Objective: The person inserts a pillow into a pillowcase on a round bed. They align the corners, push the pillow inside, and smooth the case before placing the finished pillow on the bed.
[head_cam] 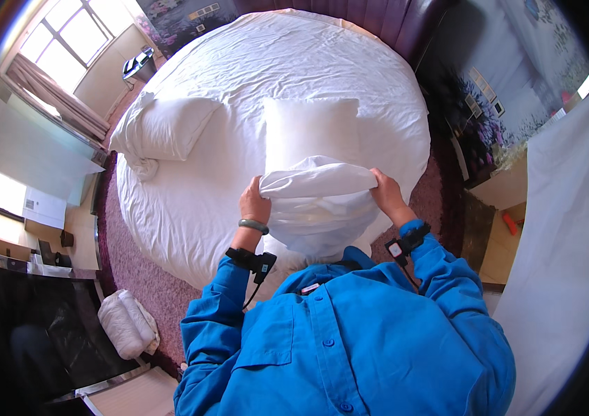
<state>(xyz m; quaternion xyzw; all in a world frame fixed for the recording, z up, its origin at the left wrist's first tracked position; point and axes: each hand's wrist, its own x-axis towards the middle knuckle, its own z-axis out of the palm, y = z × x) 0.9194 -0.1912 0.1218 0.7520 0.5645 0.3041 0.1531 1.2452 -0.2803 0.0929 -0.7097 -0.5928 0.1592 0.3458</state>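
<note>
A white pillowcase (320, 182) is stretched between my two hands, its gathered edge bunched toward me. My left hand (255, 202) grips its left corner, and my right hand (387, 192) pinches the right corner. Just beyond it on the round bed lies a white pillow (311, 127), its near end hidden by the raised cloth. Whether the pillow is inside the case cannot be told. To the left rests another white pillow (169, 127) with crumpled white fabric (130, 130) over its left end. Both lie on a white bed sheet (294, 57).
Purple carpet (138, 244) surrounds the bed. Rolled white bedding (127, 323) sits on the floor at left. A dark bin (139, 65) stands by the window. A padded purple headboard (372, 21) rises behind the bed. White cloth (554, 249) hangs along the right.
</note>
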